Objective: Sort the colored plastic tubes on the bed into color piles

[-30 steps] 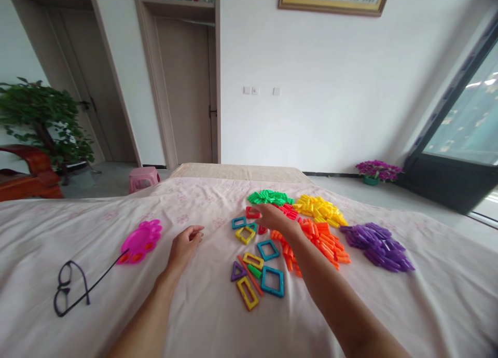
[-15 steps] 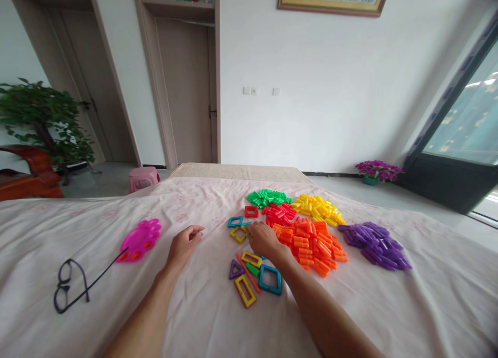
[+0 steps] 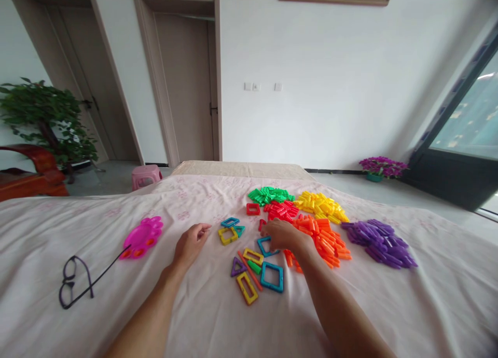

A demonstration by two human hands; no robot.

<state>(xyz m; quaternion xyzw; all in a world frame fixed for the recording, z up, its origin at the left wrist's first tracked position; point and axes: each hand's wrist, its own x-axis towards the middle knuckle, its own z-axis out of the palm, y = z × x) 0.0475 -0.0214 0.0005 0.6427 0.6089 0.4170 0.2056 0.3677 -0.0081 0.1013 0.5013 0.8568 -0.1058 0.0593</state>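
Observation:
On the cloth, my right hand (image 3: 283,234) reaches to the left edge of the orange pile (image 3: 324,241), its fingertips closed at a small red piece (image 3: 262,224); what they hold is too small to tell. My left hand (image 3: 191,243) rests with curled fingers over the cloth, left of a yellow square frame (image 3: 227,236), a blue frame (image 3: 230,222) and a teal triangle (image 3: 239,231). Whether it holds anything is hidden. Nearer lie a purple triangle (image 3: 238,267), yellow rectangles (image 3: 247,288), a green piece (image 3: 254,266), an orange stick (image 3: 251,271) and a blue square (image 3: 272,277).
Green (image 3: 271,195), red (image 3: 280,210), yellow (image 3: 322,206) and purple (image 3: 382,243) piles lie at the back and right. A red frame (image 3: 252,209) is near them. At left are a pink palette (image 3: 142,237) and black glasses (image 3: 68,284).
My right hand has moved right, away from the yellow frame to the red piece. The small blue, yellow and teal shapes have shifted left. My left hand has moved slightly right.

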